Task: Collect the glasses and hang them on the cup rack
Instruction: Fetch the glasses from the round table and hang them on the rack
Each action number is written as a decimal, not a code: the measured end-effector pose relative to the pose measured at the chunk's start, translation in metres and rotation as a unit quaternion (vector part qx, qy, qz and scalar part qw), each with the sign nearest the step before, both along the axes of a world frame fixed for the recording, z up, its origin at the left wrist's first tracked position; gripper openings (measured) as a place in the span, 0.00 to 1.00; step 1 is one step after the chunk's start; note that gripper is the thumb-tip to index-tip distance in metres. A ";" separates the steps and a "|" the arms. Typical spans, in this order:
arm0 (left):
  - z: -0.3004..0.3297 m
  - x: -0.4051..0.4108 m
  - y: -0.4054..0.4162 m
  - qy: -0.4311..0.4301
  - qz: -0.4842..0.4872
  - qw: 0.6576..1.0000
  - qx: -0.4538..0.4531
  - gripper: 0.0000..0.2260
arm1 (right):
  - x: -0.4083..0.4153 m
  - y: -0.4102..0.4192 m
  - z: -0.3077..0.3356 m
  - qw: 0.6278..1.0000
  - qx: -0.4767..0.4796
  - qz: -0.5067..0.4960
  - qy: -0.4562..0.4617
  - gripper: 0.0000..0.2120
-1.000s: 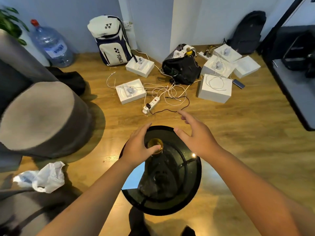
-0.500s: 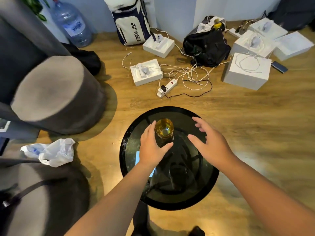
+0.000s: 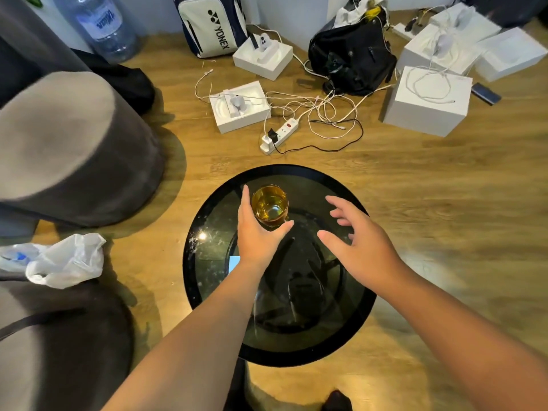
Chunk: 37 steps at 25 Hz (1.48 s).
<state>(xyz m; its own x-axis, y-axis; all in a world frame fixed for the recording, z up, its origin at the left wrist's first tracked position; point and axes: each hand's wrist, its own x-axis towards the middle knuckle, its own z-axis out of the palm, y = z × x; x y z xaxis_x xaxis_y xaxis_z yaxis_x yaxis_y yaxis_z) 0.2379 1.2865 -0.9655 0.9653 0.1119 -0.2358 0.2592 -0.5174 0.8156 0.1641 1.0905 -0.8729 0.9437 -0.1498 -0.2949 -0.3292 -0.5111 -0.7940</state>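
Since half a second ago the view has tipped a little further down and closer, so the round black glass table [image 3: 207,292] fills more of the frame, while the left hand [image 3: 255,232] keeps its place at the glass and the right hand [image 3: 355,241] has spread slightly wider.

From the head camera, the amber glass [image 3: 270,205] stands upright on the far part of the table, the only glass in sight. It appears to hold some yellowish liquid or to be tinted; which of the two cannot be told. The left hand wraps it from the near-left side, fingers running up along its left wall and the thumb crossing under its near edge, a grasp that suits lifting it straight up. No cup rack shows anywhere in this view, so the glass will probably have to be carried off.

The right hand hovers over the table to the right of the glass, apart from it, fingers loose and splayed and holding nothing, likely kept ready to steady the glass or balance the reach. Both forearms stretch forward from the bottom of the frame, the left nearly straight toward the glass, the right angled in from the right.

Beyond the table, on the wooden floor [image 3: 415,188], lie a white power strip [image 3: 278,134] with tangled cables, several white boxes [image 3: 427,99], a black bag [image 3: 353,60] and a Yonex racket bag [image 3: 210,22]. A crumpled plastic bag [image 3: 65,259] sits at the left.
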 end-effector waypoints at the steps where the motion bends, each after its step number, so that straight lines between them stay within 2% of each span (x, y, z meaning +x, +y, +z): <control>1: -0.002 0.005 -0.001 -0.002 0.006 1.000 -0.005 0.58 | -0.001 -0.001 -0.004 1.000 0.001 -0.001 0.002 0.30; 10: 0.001 0.018 0.001 -0.007 0.020 1.000 0.020 0.51 | -0.008 -0.007 -0.015 0.999 0.019 -0.001 0.025 0.30; 15: 0.057 0.005 0.007 -0.035 -0.027 0.999 0.006 0.50 | -0.010 -0.001 0.013 0.998 0.043 0.019 0.036 0.36; 21: 0.165 0.021 -0.009 -0.078 -0.126 0.989 0.009 0.52 | 0.010 -0.011 0.086 0.999 0.046 0.008 0.014 0.42; 25: 0.263 0.012 -0.033 -0.105 -0.154 0.982 -0.003 0.52 | 0.016 -0.019 0.174 0.998 0.049 -0.008 -0.024 0.45; 32: 0.435 -0.039 -0.038 -0.147 -0.203 0.968 -0.021 0.52 | -0.024 -0.020 0.330 0.997 0.044 0.002 -0.071 0.49; 37: 0.530 -0.073 -0.040 -0.177 -0.232 0.956 -0.031 0.52 | -0.050 -0.008 0.412 0.991 0.069 -0.026 -0.115 0.49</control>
